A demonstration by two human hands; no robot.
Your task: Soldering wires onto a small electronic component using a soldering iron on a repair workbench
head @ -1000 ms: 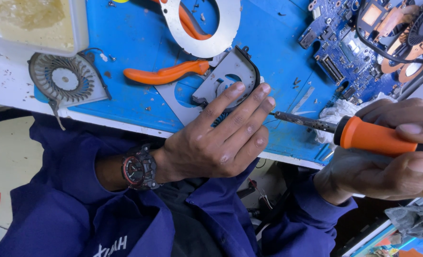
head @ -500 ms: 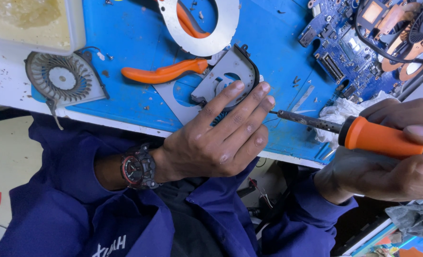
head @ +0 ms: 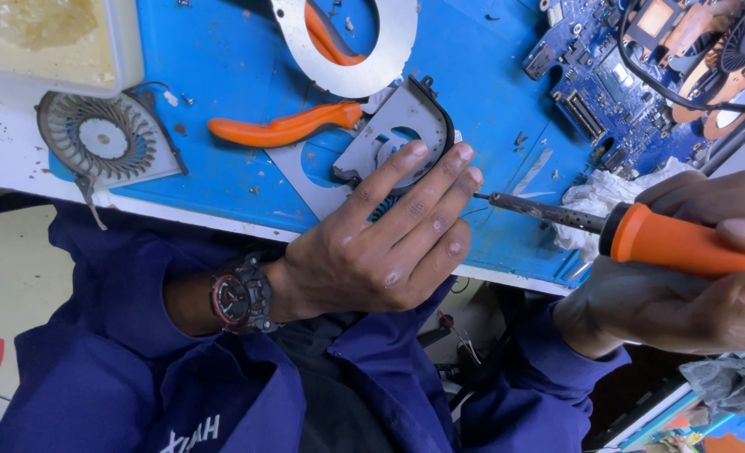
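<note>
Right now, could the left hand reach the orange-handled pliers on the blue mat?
Probably yes: the left hand rests on the fan housing, and the pliers lie just beyond it with nothing between.

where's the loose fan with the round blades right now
In the head view the loose fan lies at the far left on the blue mat's edge, under the white tray, left of the orange-handled pliers.

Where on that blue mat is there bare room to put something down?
Bare blue mat lies between the white tray, the metal ring plate and the orange pliers; another patch lies between the fan housing and the circuit board. It is crowded around the left hand and screwdriver.
</note>
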